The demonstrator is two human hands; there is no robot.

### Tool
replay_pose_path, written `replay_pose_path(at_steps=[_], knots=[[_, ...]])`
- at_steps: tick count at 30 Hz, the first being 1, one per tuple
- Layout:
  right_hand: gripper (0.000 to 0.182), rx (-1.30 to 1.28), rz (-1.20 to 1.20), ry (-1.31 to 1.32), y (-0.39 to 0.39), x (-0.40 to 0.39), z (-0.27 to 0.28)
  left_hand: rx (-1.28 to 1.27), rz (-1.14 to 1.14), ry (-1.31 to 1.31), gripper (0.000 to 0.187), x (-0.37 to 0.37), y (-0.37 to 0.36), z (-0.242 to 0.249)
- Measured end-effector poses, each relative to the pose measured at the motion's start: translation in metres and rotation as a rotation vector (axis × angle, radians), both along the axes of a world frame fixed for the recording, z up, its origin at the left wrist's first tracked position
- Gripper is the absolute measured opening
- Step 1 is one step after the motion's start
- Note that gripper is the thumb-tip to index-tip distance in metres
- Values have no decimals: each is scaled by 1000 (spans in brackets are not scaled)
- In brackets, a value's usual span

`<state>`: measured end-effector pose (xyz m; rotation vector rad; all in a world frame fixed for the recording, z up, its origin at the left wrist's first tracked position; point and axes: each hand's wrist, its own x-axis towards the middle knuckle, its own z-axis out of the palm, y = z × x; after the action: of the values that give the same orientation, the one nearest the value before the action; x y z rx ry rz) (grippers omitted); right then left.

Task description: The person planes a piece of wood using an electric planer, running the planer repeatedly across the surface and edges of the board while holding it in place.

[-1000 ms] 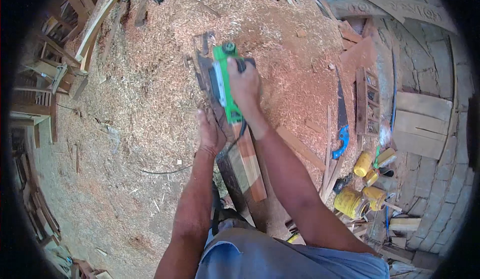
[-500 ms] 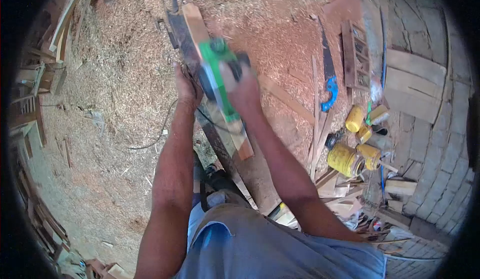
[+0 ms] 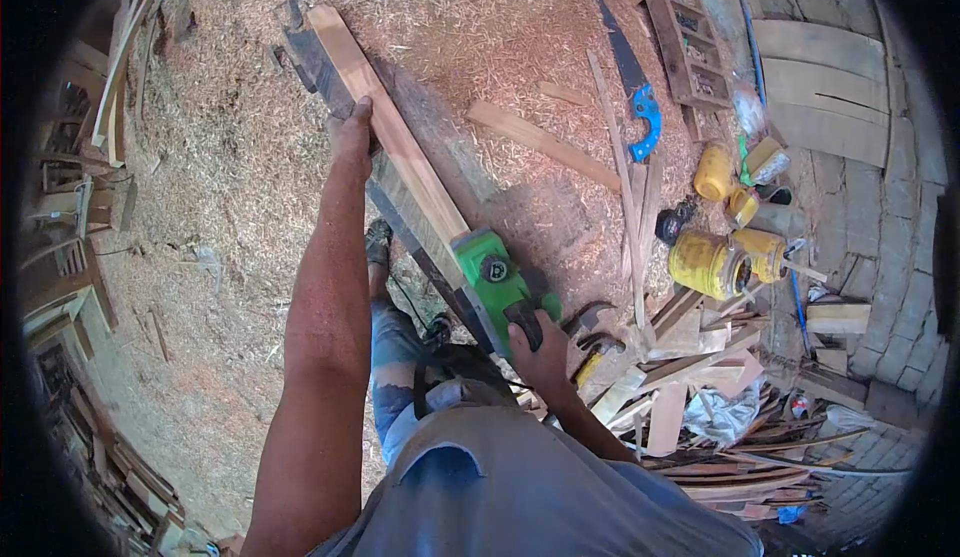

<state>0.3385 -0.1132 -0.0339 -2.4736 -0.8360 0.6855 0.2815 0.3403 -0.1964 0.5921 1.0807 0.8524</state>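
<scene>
An electric hand planer with a green body sits on the near end of a long, pale wooden strip. My right hand is wrapped round the planer's black rear handle. Farther up, my left hand grips the left edge of the strip, thumb up along its side; its other fingers are mostly hidden. Beneath the strip lies a dark, worn beam, running slantwise from far left to near right.
Wood shavings cover the ground. Right of the beam are loose battens, a blue-handled handsaw, a compartmented wooden box and yellow containers. Hammers and scrap wood lie near my right arm.
The planer and my right hand have moved back along the strip toward my body, baring its upper face. My left hand has shifted slightly and now meets the strip's edge.
</scene>
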Motion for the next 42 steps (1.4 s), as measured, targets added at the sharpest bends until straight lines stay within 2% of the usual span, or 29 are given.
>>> replay_pose_path(at_steps=[2,4,5,7,10,14,15,18,21,23,26,30,33,35,38,39,42], knots=[[47,94,29,-230,16,-9,-6,9,-12,-8,61,0,-3,4],[41,196,40,-260,41,-13,-3,52,-38,-21,63,-2,-3,14],[38,250,48,-273,53,-12,0,48,10,35,57,1,-2,17],[44,154,50,-105,70,-6,5,29,100,149,46,7,-7,9],[47,125,45,-10,99,0,6,1,14,67,50,2,-4,4],[45,153,47,-1,140,5,3,35,5,-87,81,-3,-3,-1],[44,173,65,-39,151,6,4,36,16,-35,82,-3,-7,5],[43,213,105,-87,187,8,16,34,3,-82,69,-7,-14,37],[44,255,115,-46,220,10,23,-85,-46,-552,65,-18,-8,23],[45,325,117,-67,239,11,18,-107,34,-572,71,-20,-9,26],[48,177,112,-55,271,12,28,-135,102,-629,75,-24,-14,46],[52,307,145,-144,317,15,13,-83,120,-616,82,-25,-14,46],[55,283,156,-177,364,18,8,-10,130,-653,82,-24,-15,22],[58,202,154,-178,402,19,11,-54,124,-664,81,-26,-16,37],[62,324,158,-123,453,19,13,-58,124,-667,79,-25,-13,41],[66,323,145,-131,468,16,20,-51,138,-669,79,-24,-13,29],[62,350,129,-63,526,22,6,-84,231,-618,72,-15,-8,10]])
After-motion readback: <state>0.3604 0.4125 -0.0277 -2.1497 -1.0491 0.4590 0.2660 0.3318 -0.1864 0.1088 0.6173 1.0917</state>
